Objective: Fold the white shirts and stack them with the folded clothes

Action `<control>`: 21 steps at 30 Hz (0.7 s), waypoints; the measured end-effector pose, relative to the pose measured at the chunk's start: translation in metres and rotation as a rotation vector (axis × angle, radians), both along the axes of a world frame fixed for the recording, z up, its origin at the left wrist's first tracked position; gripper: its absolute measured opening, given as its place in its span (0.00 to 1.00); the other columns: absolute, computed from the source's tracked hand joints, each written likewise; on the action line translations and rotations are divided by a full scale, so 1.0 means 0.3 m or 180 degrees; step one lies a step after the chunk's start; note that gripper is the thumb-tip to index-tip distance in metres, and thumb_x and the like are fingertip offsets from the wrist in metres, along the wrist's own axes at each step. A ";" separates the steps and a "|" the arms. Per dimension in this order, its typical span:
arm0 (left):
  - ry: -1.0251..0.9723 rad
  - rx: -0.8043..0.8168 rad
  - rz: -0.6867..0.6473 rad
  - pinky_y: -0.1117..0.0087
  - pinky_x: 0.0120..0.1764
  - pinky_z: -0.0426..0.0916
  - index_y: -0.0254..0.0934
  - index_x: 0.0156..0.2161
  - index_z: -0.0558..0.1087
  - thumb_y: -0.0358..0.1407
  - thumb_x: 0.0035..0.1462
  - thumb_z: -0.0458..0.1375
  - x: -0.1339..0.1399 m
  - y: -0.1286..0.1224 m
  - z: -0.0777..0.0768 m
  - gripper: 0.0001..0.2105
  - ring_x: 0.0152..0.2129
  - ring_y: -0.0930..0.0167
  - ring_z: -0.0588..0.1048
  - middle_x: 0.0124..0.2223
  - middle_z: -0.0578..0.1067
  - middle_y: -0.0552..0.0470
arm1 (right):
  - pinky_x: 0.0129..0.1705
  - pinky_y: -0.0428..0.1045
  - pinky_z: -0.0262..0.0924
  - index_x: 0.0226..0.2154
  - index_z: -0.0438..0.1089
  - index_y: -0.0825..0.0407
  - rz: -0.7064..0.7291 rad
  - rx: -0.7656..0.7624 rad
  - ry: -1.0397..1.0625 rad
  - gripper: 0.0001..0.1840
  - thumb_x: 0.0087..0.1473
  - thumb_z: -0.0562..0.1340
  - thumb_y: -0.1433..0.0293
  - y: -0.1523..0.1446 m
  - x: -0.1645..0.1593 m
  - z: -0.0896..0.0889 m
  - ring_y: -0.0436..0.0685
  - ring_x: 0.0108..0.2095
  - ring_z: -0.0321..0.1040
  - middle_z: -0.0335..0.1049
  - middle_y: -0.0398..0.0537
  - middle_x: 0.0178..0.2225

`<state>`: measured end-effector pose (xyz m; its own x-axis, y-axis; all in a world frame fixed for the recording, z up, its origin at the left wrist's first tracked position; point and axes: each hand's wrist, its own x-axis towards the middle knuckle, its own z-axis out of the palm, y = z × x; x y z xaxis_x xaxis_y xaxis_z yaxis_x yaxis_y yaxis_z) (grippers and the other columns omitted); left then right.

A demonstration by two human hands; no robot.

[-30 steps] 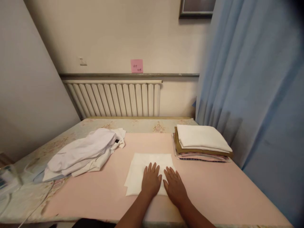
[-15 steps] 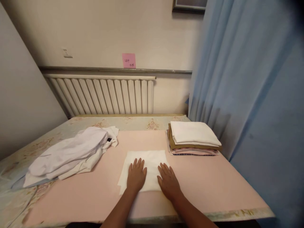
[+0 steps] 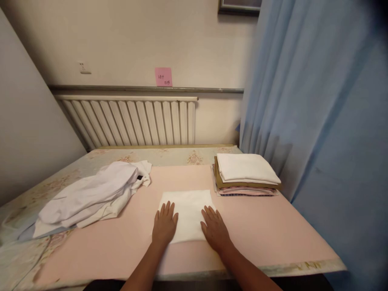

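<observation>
A folded white cloth (image 3: pixel 189 216), perhaps a garment, lies flat on the pink sheet (image 3: pixel 257 238) in front of me. My left hand (image 3: pixel 165 223) rests on its left edge, palm down with fingers stretched out. On the right edge lies my right hand (image 3: pixel 216 227), also flat with its fingers apart. Neither hand grips anything. The parts of the cloth beneath both palms are hidden.
A loose heap of white clothes (image 3: pixel 91 194) lies to the left. At the right stands a stack of folded clothes (image 3: pixel 248 169), white on top. Behind the floral bed cover (image 3: pixel 194 157) is a radiator (image 3: pixel 130 121); a blue curtain (image 3: pixel 287 101) hangs at the right.
My left hand has slid left to the cloth's left edge, and the layer sticking out there is now mostly covered. My right hand has stayed nearly in place.
</observation>
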<state>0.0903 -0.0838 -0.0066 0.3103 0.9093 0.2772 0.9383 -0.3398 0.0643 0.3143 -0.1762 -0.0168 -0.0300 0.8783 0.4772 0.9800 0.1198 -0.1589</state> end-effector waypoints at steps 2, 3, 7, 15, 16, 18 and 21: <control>0.0028 -0.0022 0.0038 0.52 0.60 0.51 0.39 0.63 0.57 0.43 0.65 0.40 -0.012 -0.004 -0.001 0.25 0.63 0.60 0.53 0.66 0.57 0.49 | 0.62 0.58 0.45 0.57 0.63 0.51 0.0003 0.0054 0.0010 0.22 0.61 0.53 0.64 0.001 0.001 -0.003 0.60 0.62 0.52 0.60 0.51 0.60; 0.0046 -0.0035 0.0049 0.52 0.60 0.51 0.38 0.64 0.57 0.43 0.65 0.40 -0.018 -0.005 -0.002 0.25 0.63 0.60 0.53 0.66 0.57 0.49 | 0.62 0.58 0.46 0.56 0.63 0.51 0.0005 0.0070 0.0014 0.22 0.61 0.53 0.64 0.001 0.002 -0.004 0.60 0.62 0.53 0.60 0.51 0.60; 0.0093 -0.0034 0.0064 0.52 0.61 0.50 0.37 0.64 0.57 0.43 0.65 0.40 -0.043 -0.012 -0.010 0.25 0.63 0.61 0.53 0.66 0.56 0.49 | 0.62 0.58 0.46 0.56 0.64 0.51 0.0003 0.0099 0.0033 0.22 0.61 0.53 0.64 0.003 0.003 -0.009 0.60 0.62 0.53 0.60 0.51 0.60; 0.0107 0.0094 0.0068 0.53 0.60 0.51 0.38 0.63 0.58 0.43 0.65 0.40 -0.085 -0.022 -0.034 0.25 0.63 0.61 0.53 0.66 0.58 0.49 | 0.62 0.58 0.45 0.56 0.64 0.50 -0.0023 0.0008 0.0097 0.22 0.61 0.53 0.63 0.003 -0.002 -0.004 0.60 0.62 0.53 0.60 0.51 0.60; 0.0103 0.0092 0.0069 0.53 0.60 0.51 0.37 0.63 0.59 0.43 0.65 0.40 -0.090 -0.024 -0.035 0.25 0.63 0.61 0.54 0.65 0.58 0.49 | 0.62 0.58 0.45 0.56 0.64 0.50 -0.0023 0.0018 0.0101 0.22 0.61 0.53 0.63 0.003 -0.002 -0.005 0.60 0.62 0.53 0.60 0.51 0.60; 0.0100 0.0101 0.0070 0.52 0.60 0.51 0.37 0.63 0.59 0.43 0.64 0.40 -0.100 -0.030 -0.034 0.25 0.63 0.60 0.54 0.65 0.59 0.48 | 0.62 0.59 0.45 0.56 0.64 0.51 -0.0011 0.0042 0.0099 0.22 0.61 0.53 0.64 0.002 -0.001 -0.006 0.60 0.62 0.53 0.60 0.51 0.60; 0.0120 0.0107 0.0042 0.53 0.60 0.51 0.37 0.63 0.59 0.43 0.64 0.40 -0.116 -0.041 -0.035 0.25 0.63 0.60 0.54 0.65 0.59 0.48 | 0.62 0.59 0.44 0.56 0.64 0.50 -0.0004 0.0003 0.0099 0.22 0.62 0.52 0.63 -0.001 0.000 -0.005 0.60 0.62 0.52 0.59 0.50 0.60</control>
